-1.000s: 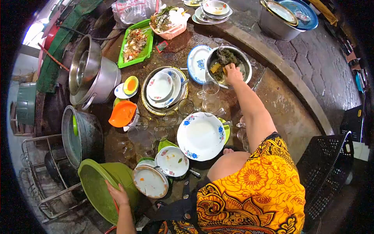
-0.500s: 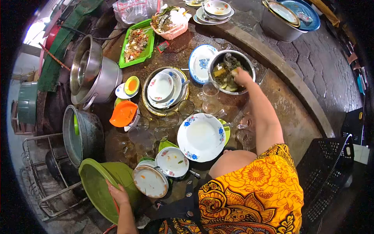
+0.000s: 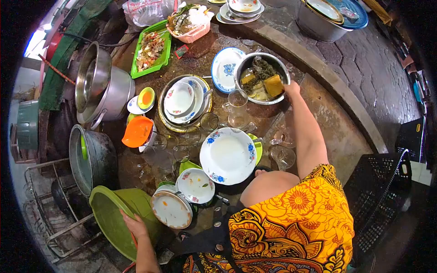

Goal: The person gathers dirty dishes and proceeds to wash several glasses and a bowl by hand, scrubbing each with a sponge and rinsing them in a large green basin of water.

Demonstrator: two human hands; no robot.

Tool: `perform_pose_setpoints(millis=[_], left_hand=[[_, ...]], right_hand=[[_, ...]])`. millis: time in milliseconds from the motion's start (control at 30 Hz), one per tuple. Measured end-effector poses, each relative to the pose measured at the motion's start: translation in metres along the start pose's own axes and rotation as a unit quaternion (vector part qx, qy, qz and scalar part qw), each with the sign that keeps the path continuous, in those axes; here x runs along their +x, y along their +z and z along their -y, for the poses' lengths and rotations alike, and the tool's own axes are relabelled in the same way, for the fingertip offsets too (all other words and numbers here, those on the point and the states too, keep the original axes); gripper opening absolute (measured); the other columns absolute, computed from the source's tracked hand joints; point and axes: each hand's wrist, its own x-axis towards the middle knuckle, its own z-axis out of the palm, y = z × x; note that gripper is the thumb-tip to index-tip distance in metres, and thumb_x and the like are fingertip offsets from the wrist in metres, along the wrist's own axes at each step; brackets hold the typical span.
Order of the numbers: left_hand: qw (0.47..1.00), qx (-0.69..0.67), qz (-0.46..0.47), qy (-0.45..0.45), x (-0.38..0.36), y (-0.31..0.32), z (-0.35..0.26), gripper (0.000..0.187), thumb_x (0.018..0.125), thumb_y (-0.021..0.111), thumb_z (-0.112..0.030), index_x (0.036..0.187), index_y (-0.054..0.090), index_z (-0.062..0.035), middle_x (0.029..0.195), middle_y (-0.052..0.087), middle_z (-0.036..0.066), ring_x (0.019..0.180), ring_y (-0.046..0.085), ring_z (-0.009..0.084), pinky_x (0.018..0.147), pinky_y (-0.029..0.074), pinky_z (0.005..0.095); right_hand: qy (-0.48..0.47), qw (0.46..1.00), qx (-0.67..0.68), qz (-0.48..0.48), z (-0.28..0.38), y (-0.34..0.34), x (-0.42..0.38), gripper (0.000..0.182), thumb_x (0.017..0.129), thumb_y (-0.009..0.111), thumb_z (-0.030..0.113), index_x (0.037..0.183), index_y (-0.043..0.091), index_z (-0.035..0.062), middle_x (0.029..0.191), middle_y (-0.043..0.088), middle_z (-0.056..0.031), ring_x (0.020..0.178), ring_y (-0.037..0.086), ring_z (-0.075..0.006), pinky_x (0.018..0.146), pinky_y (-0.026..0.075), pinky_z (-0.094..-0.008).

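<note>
Basin (image 3: 105, 218) in left hand (image 3: 135, 225), bowl (image 3: 278, 64) apparently in right (image 3: 292, 89).

The left hand (image 3: 134, 225) is holding the rim of a tilted green basin (image 3: 134, 203). The right hand (image 3: 292, 89) is meeting the edge of a metal bowl (image 3: 251, 97), where dark scrubbing mesh (image 3: 262, 68) is lying beside a yellow block (image 3: 273, 85).

Wet brown floor (image 3: 339, 132), green tray (image 3: 167, 53), pink basket (image 3: 195, 34), blue-rimmed plate (image 3: 222, 69), steel bowl (image 3: 276, 64), clear glasses (image 3: 283, 158), gold-rimmed tray (image 3: 209, 108) of dishes

Wet brown floor (image 3: 337, 120), curved concrete ledge (image 3: 318, 70)
</note>
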Motion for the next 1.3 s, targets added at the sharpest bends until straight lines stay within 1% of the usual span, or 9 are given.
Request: perform_pose_setpoints(millis=[367, 500, 633, 800, 900, 967, 1000, 1133, 1300], left_hand=[[0.999, 0.025, -0.010, 0.018, -0.002, 0.006, 0.008, 0.064, 0.081, 0.051, -0.008, 0.135, 0.018, -0.0049, 0.122, 0.040, 0.022, 0.109, 0.042, 0.0364, 0.091, 0.035, 0.0412], [1.000, 0.010, -0.006, -0.008, -0.001, 0.005, 0.009, 0.063, 0.080, 0.052, -0.008, 0.134, 0.020, -0.0034, 0.121, 0.041, 0.022, 0.109, 0.041, 0.0360, 0.092, 0.035, 0.0400], [0.998, -0.049, -0.044, 0.024, -0.002, 0.012, 0.019, 0.063, 0.077, 0.054, -0.007, 0.133, 0.025, -0.0031, 0.118, 0.043, 0.022, 0.107, 0.043, 0.0361, 0.091, 0.035, 0.0391], [0.998, -0.046, -0.038, 0.021, -0.005, -0.005, 0.003, 0.065, 0.076, 0.056, -0.007, 0.133, 0.025, -0.0064, 0.111, 0.047, 0.023, 0.099, 0.047, 0.0378, 0.084, 0.039, 0.0414], [0.999, -0.030, -0.034, 0.001, -0.004, -0.001, 0.008, 0.065, 0.076, 0.056, -0.007, 0.133, 0.024, -0.0066, 0.110, 0.047, 0.022, 0.098, 0.048, 0.0381, 0.083, 0.040, 0.0424], [0.999, -0.032, -0.038, 0.002, -0.004, 0.005, 0.017, 0.066, 0.077, 0.055, -0.008, 0.134, 0.023, -0.0068, 0.110, 0.047, 0.022, 0.097, 0.048, 0.0380, 0.082, 0.040, 0.0428], [0.999, -0.030, -0.042, 0.011, -0.002, 0.007, 0.018, 0.066, 0.077, 0.055, -0.008, 0.134, 0.022, -0.0070, 0.109, 0.047, 0.022, 0.096, 0.049, 0.0379, 0.081, 0.041, 0.0433], [1.000, -0.015, -0.021, 0.004, -0.002, 0.007, 0.020, 0.066, 0.077, 0.055, -0.009, 0.134, 0.021, -0.0071, 0.108, 0.047, 0.022, 0.095, 0.049, 0.0376, 0.079, 0.041, 0.0437], [0.999, 0.002, -0.029, 0.013, -0.003, 0.006, 0.017, 0.066, 0.079, 0.053, -0.010, 0.135, 0.018, -0.0076, 0.110, 0.046, 0.022, 0.095, 0.049, 0.0372, 0.078, 0.042, 0.0438]], right_hand=[[-0.035, 0.992, -0.005, -0.119, -0.072, -0.073, -0.055, 0.031, 0.062, 0.056, 0.019, 0.086, 0.063, 0.0005, 0.083, 0.062, -0.0223, 0.084, 0.060, -0.0326, 0.076, 0.046, -0.0384], [0.079, 0.994, 0.002, -0.076, -0.125, -0.091, -0.065, 0.035, 0.061, 0.058, 0.024, 0.085, 0.064, -0.0013, 0.085, 0.061, -0.0236, 0.086, 0.059, -0.0358, 0.078, 0.045, -0.0395], [-0.004, 0.985, -0.043, -0.166, -0.194, -0.087, -0.082, 0.029, 0.059, 0.062, 0.025, 0.077, 0.062, 0.0017, 0.063, 0.061, -0.0133, 0.056, 0.060, -0.0234, 0.056, 0.047, -0.0354], [0.044, 0.999, 0.008, -0.005, -0.208, -0.095, -0.135, 0.034, 0.060, 0.065, 0.023, 0.084, 0.060, -0.0015, 0.070, 0.062, -0.0151, 0.055, 0.059, -0.0276, 0.055, 0.048, -0.0364], [0.191, 0.933, 0.293, 0.083, -0.202, -0.095, -0.172, 0.045, 0.060, 0.069, 0.020, 0.097, 0.056, -0.0019, 0.087, 0.060, -0.0175, 0.073, 0.060, -0.0326, 0.067, 0.049, -0.0385], [0.038, 0.953, -0.116, -0.279, -0.173, -0.095, -0.206, 0.054, 0.064, 0.069, 0.025, 0.111, 0.049, 0.0062, 0.102, 0.053, -0.0175, 0.093, 0.052, -0.0337, 0.080, 0.044, -0.0437], [-0.015, 0.944, -0.162, -0.288, -0.142, -0.105, -0.225, 0.054, 0.069, 0.065, 0.023, 0.118, 0.045, 0.0131, 0.118, 0.044, -0.0169, 0.106, 0.044, -0.0342, 0.088, 0.037, -0.0433], [-0.295, 0.936, -0.170, -0.091, -0.141, -0.081, -0.180, 0.042, 0.075, 0.057, 0.029, 0.114, 0.052, 0.0129, 0.115, 0.047, -0.0164, 0.105, 0.044, -0.0344, 0.089, 0.034, -0.0412], [-0.154, 0.961, -0.229, -0.017, -0.130, -0.066, -0.163, 0.048, 0.067, 0.063, 0.035, 0.110, 0.055, 0.0163, 0.118, 0.045, -0.0140, 0.111, 0.042, -0.0294, 0.094, 0.029, -0.0416]])
